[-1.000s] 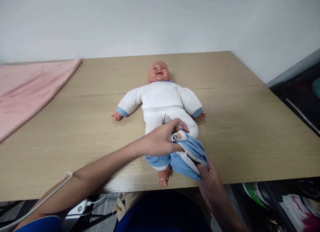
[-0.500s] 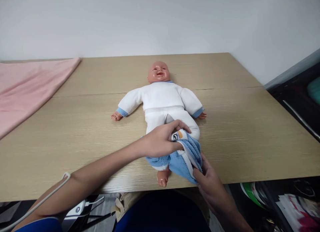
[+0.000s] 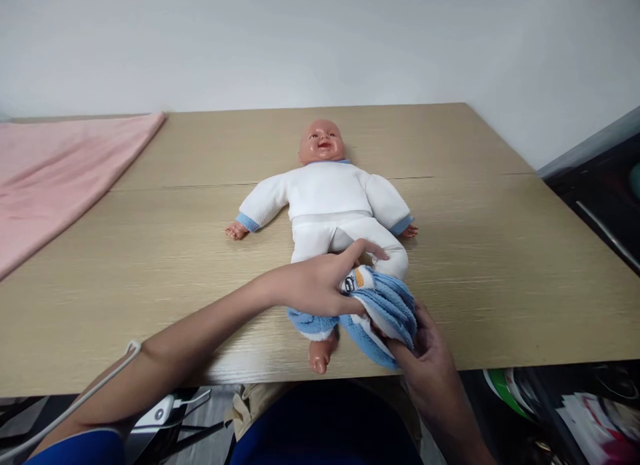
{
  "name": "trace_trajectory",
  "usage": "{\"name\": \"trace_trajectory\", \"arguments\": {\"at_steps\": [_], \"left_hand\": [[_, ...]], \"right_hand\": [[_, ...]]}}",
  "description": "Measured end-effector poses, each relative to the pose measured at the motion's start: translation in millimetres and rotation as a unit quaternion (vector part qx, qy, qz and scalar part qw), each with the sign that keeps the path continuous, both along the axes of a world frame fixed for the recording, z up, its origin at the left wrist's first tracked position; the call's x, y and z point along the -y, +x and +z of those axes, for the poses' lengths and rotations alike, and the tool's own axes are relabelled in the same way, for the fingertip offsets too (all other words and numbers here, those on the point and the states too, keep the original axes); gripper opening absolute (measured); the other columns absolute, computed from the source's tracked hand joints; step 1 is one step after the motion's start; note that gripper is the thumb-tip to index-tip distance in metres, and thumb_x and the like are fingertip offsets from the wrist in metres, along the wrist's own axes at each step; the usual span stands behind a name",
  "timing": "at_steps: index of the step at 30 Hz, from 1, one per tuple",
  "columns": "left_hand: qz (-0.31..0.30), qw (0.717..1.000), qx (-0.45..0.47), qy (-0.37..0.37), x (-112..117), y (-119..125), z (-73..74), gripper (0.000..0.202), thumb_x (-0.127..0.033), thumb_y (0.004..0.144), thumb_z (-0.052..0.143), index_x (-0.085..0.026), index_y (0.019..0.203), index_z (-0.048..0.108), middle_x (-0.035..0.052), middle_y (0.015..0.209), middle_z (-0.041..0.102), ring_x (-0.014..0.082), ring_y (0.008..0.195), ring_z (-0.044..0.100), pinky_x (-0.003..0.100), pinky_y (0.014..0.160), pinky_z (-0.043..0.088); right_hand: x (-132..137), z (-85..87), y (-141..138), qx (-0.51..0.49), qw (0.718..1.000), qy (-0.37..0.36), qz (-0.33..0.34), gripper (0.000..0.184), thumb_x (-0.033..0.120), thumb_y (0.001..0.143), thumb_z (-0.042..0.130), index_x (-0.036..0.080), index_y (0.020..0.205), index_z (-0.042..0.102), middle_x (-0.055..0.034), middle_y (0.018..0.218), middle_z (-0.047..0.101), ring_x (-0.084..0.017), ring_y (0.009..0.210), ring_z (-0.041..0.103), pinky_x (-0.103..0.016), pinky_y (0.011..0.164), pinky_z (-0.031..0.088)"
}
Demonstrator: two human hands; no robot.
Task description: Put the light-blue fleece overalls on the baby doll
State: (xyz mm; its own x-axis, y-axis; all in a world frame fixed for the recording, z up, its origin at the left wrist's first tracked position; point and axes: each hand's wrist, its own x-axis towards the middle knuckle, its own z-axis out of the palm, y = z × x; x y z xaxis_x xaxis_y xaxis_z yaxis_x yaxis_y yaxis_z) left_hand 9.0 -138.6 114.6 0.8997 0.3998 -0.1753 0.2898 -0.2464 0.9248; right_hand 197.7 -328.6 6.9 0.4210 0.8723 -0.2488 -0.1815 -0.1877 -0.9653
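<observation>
A baby doll (image 3: 330, 188) in a white top with blue cuffs lies on its back, head away from me. Blue and white fleece baby trousers (image 3: 393, 298) are bunched around its lower legs, with a small printed face patch on them. My left hand (image 3: 330, 281) is closed on the trousers at the doll's knee on the right side of the view, index finger along the white thigh. At the hem, my right hand (image 3: 425, 348) grips the gathered trouser leg, its fingers partly behind the cloth. One bare doll foot (image 3: 321, 353) sticks out; the other is mostly hidden.
The doll rests on a wooden table (image 3: 200, 251) against a pale wall. A pink cloth (image 3: 65, 171) covers the table's left end. A white cable (image 3: 90, 398) runs by my left forearm. Below the right edge are a green-rimmed round item (image 3: 505, 391) and papers (image 3: 595, 418).
My right hand has moved slightly up and right, bunching the trouser leg more. My left hand stays at the knee, with its index finger reaching a little farther over the thigh.
</observation>
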Motion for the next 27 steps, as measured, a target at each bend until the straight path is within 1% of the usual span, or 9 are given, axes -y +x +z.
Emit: {"name": "trace_trajectory", "arguments": {"at_steps": [2, 5, 9, 13, 17, 20, 22, 24, 27], "left_hand": [[-0.011, 1.000, 0.007, -0.009, -1.6, 0.3, -1.6, 0.073, -0.034, 0.092, 0.081, -0.023, 0.156, 0.045, 0.0133, 0.138, 0.074, 0.0305, 0.116, 0.077, 0.046, 0.104, 0.059], [-0.014, 0.999, 0.031, -0.014, -4.0, 0.2, -3.2, 0.067, -0.038, 0.094, 0.083, -0.022, 0.150, 0.051, 0.0157, 0.150, 0.071, 0.0310, 0.128, 0.075, 0.045, 0.112, 0.057], [-0.024, 0.999, 0.039, -0.008, -7.5, -1.5, -1.7, 0.062, -0.036, 0.094, 0.083, -0.020, 0.148, 0.057, 0.0137, 0.149, 0.073, 0.0302, 0.134, 0.073, 0.042, 0.118, 0.055], [-0.027, 0.999, 0.030, -0.002, -9.4, -2.4, 0.1, 0.056, -0.033, 0.096, 0.079, -0.024, 0.147, 0.059, 0.0094, 0.139, 0.077, 0.0295, 0.130, 0.074, 0.042, 0.115, 0.057], [-0.018, 0.999, 0.034, 0.015, -8.0, -0.3, -2.1, 0.050, -0.030, 0.096, 0.077, -0.025, 0.144, 0.062, 0.0083, 0.133, 0.078, 0.0316, 0.124, 0.074, 0.046, 0.111, 0.056], [-0.006, 0.998, 0.040, 0.042, -6.4, 2.6, -5.6, 0.042, -0.030, 0.098, 0.075, -0.024, 0.138, 0.064, 0.0078, 0.129, 0.078, 0.0298, 0.116, 0.074, 0.044, 0.106, 0.056], [0.003, 0.996, 0.055, 0.072, -6.1, 4.7, -8.1, 0.026, -0.031, 0.101, 0.072, -0.023, 0.124, 0.067, 0.0061, 0.120, 0.077, 0.0274, 0.110, 0.072, 0.042, 0.104, 0.056], [0.013, 0.992, 0.073, 0.100, -6.7, 6.6, -10.3, 0.013, -0.033, 0.102, 0.072, -0.023, 0.109, 0.067, 0.0042, 0.109, 0.075, 0.0256, 0.105, 0.069, 0.040, 0.103, 0.054], [0.020, 0.992, 0.088, 0.091, -8.8, 8.1, -12.7, 0.019, -0.039, 0.103, 0.074, -0.022, 0.100, 0.065, 0.0017, 0.100, 0.070, 0.0226, 0.098, 0.065, 0.036, 0.096, 0.053]], "right_hand": [[-1.3, 0.7, -1.1, 0.005, 1.000, 0.013, -0.014, 0.067, 0.044, 0.081, 0.103, 0.029, 0.139, 0.075, -0.0085, 0.129, 0.087, -0.033, 0.115, 0.087, -0.045, 0.100, 0.075], [-4.6, 5.8, -2.5, 0.010, 0.999, 0.037, -0.018, 0.060, 0.046, 0.075, 0.107, 0.028, 0.124, 0.076, -0.0063, 0.115, 0.088, -0.029, 0.101, 0.087, -0.039, 0.090, 0.076], [-11.1, 14.7, -1.0, 0.033, 0.998, 0.050, -0.025, 0.056, 0.043, 0.071, 0.110, 0.027, 0.107, 0.070, -0.0025, 0.099, 0.085, -0.023, 0.090, 0.084, -0.029, 0.082, 0.071], [-16.2, 14.5, 2.7, 0.057, 0.994, 0.090, -0.039, 0.060, 0.043, 0.073, 0.109, 0.028, 0.117, 0.069, -0.0038, 0.110, 0.083, -0.023, 0.099, 0.082, -0.030, 0.086, 0.068], [-19.4, 7.3, 8.3, 0.091, 0.988, 0.115, -0.052, 0.057, 0.033, 0.081, 0.102, 0.030, 0.127, 0.070, -0.0053, 0.127, 0.079, -0.025, 0.113, 0.080, -0.035, 0.096, 0.065], [-23.6, 5.3, 12.8, 0.089, 0.989, 0.098, -0.062, 0.056, 0.030, 0.079, 0.099, 0.030, 0.127, 0.070, -0.0048, 0.125, 0.081, -0.027, 0.114, 0.079, -0.039, 0.097, 0.064], [-28.2, 8.1, 15.1, 0.084, 0.991, 0.080, -0.068, 0.055, 0.030, 0.077, 0.098, 0.031, 0.125, 0.070, -0.0033, 0.121, 0.083, -0.027, 0.109, 0.079, -0.041, 0.095, 0.064], [-33.7, 13.4, 17.3, 0.090, 0.992, 0.064, -0.054, 0.045, 0.032, 0.080, 0.093, 0.030, 0.120, 0.071, -0.0018, 0.113, 0.083, -0.027, 0.104, 0.079, -0.041, 0.093, 0.065], [-42.4, 21.5, 22.6, 0.120, 0.990, 0.064, -0.020, 0.033, 0.031, 0.082, 0.087, 0.028, 0.111, 0.072, -0.0013, 0.102, 0.082, -0.027, 0.096, 0.079, -0.040, 0.086, 0.066]]}}
